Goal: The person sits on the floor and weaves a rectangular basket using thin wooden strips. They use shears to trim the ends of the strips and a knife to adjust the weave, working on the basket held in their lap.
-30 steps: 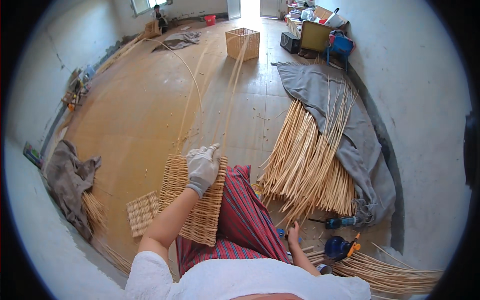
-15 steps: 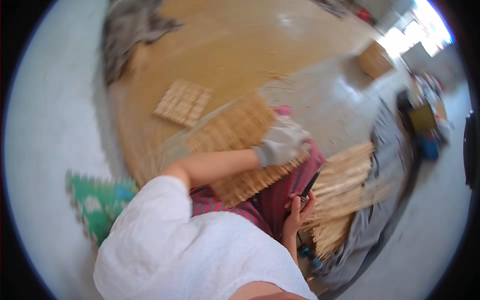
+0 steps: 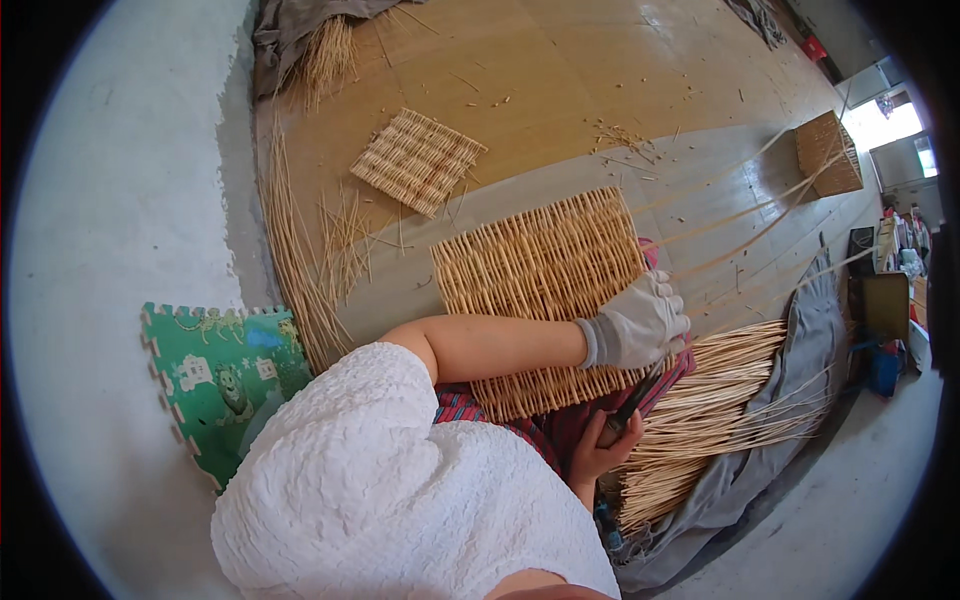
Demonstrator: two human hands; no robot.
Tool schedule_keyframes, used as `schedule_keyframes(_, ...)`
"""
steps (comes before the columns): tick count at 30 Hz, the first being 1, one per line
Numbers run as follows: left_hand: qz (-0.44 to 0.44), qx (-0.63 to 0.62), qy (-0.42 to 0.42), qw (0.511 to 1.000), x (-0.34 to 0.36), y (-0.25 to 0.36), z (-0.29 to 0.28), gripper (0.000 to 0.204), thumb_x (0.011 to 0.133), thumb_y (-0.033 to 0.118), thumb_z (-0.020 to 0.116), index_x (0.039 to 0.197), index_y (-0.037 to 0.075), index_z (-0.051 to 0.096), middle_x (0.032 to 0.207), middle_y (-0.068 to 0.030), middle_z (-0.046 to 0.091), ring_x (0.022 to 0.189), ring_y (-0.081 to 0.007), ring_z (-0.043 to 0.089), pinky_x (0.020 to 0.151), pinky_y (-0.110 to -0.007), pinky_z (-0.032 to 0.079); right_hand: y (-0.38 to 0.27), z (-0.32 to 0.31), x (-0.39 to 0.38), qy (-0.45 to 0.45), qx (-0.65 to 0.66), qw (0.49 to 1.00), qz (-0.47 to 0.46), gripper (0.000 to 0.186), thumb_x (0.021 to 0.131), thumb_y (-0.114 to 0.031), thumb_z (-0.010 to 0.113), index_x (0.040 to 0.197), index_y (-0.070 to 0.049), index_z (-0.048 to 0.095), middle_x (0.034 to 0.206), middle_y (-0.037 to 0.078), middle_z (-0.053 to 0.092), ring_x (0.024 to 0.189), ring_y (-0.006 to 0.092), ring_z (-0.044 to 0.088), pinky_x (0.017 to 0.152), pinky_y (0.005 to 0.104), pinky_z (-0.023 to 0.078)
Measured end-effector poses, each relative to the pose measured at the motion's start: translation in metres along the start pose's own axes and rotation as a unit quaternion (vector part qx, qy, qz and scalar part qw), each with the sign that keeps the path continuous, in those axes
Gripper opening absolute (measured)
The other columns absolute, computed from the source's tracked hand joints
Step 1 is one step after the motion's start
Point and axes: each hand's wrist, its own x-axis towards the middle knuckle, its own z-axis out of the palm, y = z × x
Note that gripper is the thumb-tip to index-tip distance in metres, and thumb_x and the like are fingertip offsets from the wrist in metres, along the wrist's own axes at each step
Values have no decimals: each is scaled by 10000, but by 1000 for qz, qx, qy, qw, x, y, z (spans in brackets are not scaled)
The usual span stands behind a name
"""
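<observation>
**Tan-and-grey floor, pale wall at left: woven panel across the lap, both hands at its right end**

Floor (image 3: 500,55) littered with short cane offcuts (image 3: 628,145); pale wall (image 3: 130,180) along its left edge; green foam mat (image 3: 225,390) by that wall; loose thin canes (image 3: 290,230) strewn along the same edge; smaller woven panel (image 3: 420,160) flat on the floor, nearer the left edge than the right; box-shaped basket (image 3: 830,155) well apart, toward the upper right corner of the floor.

Larger woven panel (image 3: 540,265) tilted over the person's lap, on red striped cloth (image 3: 465,403); long strands (image 3: 738,212) trail from its right end; left hand (image 3: 645,320), in a pale glove, laid over that end, fingers bent; cannot tell whether they pinch a strand; right hand (image 3: 603,455), bare, closed around a dark tool (image 3: 632,402), its tip near the panel's edge; kind of tool unclear; cane bundle (image 3: 700,400) just beside, grey cloth (image 3: 715,515) along it.
</observation>
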Motion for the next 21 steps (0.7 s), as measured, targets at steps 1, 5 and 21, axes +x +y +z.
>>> schedule_keyframes(1, -1, -4, -2, 1000, 0, 0, 0, 245, 940, 396, 658, 936, 156, 708, 856, -60, 649, 928, -274, 651, 1139, -490, 382, 3, 1, -4, 6, -3, 1000, 8, 495, 931, -101, 776, 1340, 54, 544, 1124, 193, 655, 992, 315, 661, 898, 418, 528)
schedule_keyframes(5, 2, -23, -7, 1000, 1, -1, 6, 265, 951, 396, 646, 945, 139, 710, 879, -76, 649, 952, -292, 651, 1161, -501, 369, 11, -1, -11, 16, -25, 1000, 7, 509, 942, -95, 763, 1362, 66, 525, 1162, 205, 639, 1028, 317, 641, 932, 420, 512)
schedule_keyframes(21, 2, 0, -6, 1000, -1, -3, 1, 276, 949, 402, 648, 936, 136, 718, 886, -74, 651, 954, -284, 652, 1167, -503, 368, 1, 1, -3, 21, -70, 997, -41, 486, 928, -91, 774, 1322, 66, 538, 1101, 210, 664, 936, 324, 665, 860, 416, 535)
